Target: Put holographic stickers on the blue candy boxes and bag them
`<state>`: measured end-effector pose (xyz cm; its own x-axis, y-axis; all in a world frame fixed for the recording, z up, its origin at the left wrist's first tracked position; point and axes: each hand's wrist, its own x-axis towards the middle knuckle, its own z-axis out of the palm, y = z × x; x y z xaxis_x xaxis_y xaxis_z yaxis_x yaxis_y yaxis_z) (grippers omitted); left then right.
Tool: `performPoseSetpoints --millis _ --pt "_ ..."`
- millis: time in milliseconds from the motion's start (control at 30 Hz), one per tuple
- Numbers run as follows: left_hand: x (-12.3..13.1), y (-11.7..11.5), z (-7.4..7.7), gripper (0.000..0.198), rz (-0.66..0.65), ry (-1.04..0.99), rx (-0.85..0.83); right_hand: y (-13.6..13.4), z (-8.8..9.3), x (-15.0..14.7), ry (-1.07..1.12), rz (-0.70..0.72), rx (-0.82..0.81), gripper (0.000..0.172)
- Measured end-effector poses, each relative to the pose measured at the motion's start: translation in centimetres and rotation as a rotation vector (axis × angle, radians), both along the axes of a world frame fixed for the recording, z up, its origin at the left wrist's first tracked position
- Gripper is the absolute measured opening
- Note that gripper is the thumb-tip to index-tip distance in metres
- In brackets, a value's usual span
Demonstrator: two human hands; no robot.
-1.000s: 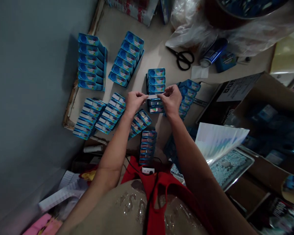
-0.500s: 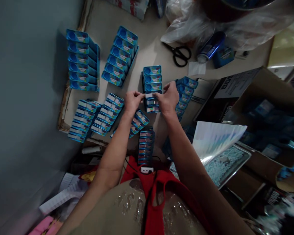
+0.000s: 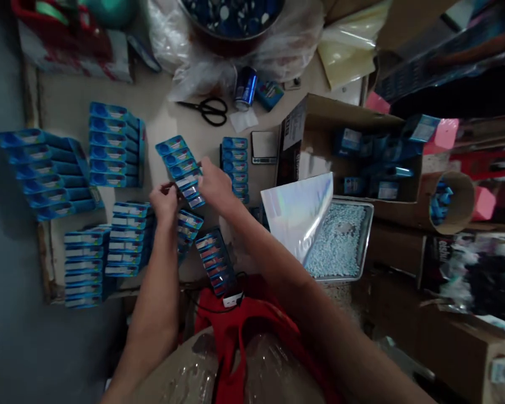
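A slanted row of small blue boxes (image 3: 177, 157) stands on the table between my hands; its nearer boxes carry white or silvery strips, its farther ones none. At the row's left side my left hand (image 3: 165, 203) is closed, thumb and fingertips together; whatever they pinch is hidden. My right hand (image 3: 216, 185) is bent against the row's right edge, with its thumb by the end of a white strip (image 3: 188, 180). Its other fingers are curled, and I cannot make out what is between them. Just below, another row of strip-topped boxes (image 3: 189, 221) is partly covered by my left wrist.
More box rows stand left (image 3: 113, 146) and right (image 3: 234, 156). Black scissors (image 3: 212, 111), a blue can (image 3: 246, 88) and a small scale (image 3: 264, 147) lie beyond. At right are a shiny sheet (image 3: 297, 216), a metal tray of pale beads (image 3: 364, 247) and a carton (image 3: 294, 134).
The view has swung right, so the table's things sit further left in it. My left hand has drawn back from the white strip, which now lies on a box in the row.
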<state>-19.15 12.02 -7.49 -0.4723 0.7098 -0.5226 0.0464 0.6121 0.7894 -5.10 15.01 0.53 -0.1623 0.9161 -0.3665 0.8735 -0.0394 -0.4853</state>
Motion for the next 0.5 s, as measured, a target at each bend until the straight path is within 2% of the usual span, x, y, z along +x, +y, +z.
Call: performPoseSetpoints --millis 67,100,167,233,300,367,433,500 --pt "1.8 -1.0 3.9 0.005 -0.015 0.387 0.171 -3.0 3.2 1.9 0.078 0.102 0.13 0.028" --pt "3.1 -1.4 5.8 0.007 -0.051 0.533 0.263 -4.6 4.7 3.2 0.104 0.152 0.171 0.027" --pt "6.5 -1.9 9.0 0.012 -0.17 0.582 0.38 -7.4 6.9 6.6 0.114 0.2 0.219 0.02" --pt "10.3 -1.4 10.8 0.015 -0.347 0.443 0.403 -9.1 7.8 10.7 0.085 0.109 0.31 0.025" --pt "13.8 -0.4 11.1 0.023 -0.563 0.28 0.36 -9.6 7.4 14.8 0.024 -0.069 0.422 0.026" --pt "16.2 0.7 10.4 0.036 -0.759 0.171 0.265 -9.2 6.2 18.3 -0.039 -0.207 0.497 0.026" --pt "17.1 1.3 9.5 0.043 -0.839 0.111 0.177 -8.6 4.9 20.7 -0.077 -0.258 0.514 0.026" --pt "17.0 1.3 8.7 0.043 -0.806 0.052 0.143 -8.2 3.9 21.8 -0.08 -0.251 0.502 0.028"
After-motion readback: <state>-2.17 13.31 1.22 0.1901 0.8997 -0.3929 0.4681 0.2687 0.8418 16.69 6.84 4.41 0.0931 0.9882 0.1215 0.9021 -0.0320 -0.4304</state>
